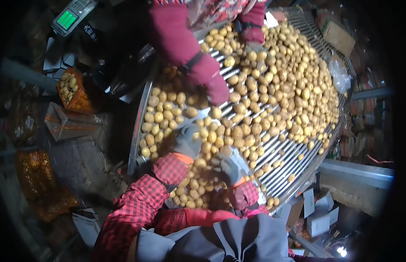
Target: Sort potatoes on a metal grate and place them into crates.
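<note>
My left hand (188, 139), in a grey work glove with an orange cuff, lies over potatoes (159, 117) at the left end of a slatted metal sorting table (281, 170). Its fingertips touch a potato, but whether they grip it is hidden. My right hand (227, 165), gloved alike, is blurred and has its fingers curved beside potatoes and a pale strip (239, 160). What it holds, if anything, cannot be made out. Between my forearms and close to my body lie more potatoes (192, 193), partly in shadow.
Across the table a co-worker's maroon sleeves (204, 70) reach over the potatoes. A large potato heap (297, 88) covers the right side. On the left are a digital scale (72, 18) and an orange container of potatoes (70, 90). Open cartons (319, 213) stand at lower right.
</note>
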`<state>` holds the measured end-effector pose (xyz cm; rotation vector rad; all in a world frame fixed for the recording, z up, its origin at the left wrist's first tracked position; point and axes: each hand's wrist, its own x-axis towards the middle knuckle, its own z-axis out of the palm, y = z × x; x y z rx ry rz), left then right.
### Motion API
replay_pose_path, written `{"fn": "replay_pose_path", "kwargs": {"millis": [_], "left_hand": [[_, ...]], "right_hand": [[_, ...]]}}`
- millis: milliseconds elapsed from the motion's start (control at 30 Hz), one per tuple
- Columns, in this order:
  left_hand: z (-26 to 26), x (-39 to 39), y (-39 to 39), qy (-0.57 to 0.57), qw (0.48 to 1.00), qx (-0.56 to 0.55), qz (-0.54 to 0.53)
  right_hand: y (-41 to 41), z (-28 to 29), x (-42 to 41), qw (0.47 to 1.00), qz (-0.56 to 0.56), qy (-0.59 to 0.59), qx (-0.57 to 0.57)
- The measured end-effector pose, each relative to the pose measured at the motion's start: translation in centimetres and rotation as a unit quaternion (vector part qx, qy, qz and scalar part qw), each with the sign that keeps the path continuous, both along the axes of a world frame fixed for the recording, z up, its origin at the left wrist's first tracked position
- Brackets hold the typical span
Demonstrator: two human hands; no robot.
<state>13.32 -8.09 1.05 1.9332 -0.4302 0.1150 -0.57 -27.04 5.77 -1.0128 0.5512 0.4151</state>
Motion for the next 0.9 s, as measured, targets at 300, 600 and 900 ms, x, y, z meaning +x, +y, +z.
{"fn": "replay_pose_path", "kwargs": {"millis": [300,600,900], "left_hand": [[3.5,-0.7,-5.0,-0.118,0.947,0.213,-0.21],[3.7,1.3,-0.7,-0.105,0.923,0.359,-0.096],[1.1,-0.7,1.4,-0.122,0.92,0.356,-0.112]], "right_hand": [[-0.5,0.3,-3.6,0.975,-0.057,-0.027,0.215],[-7.5,1.4,-0.4,0.923,0.046,-0.027,-0.38],[-8.0,2.0,13.1,0.554,0.372,0.007,-0.745]]}}
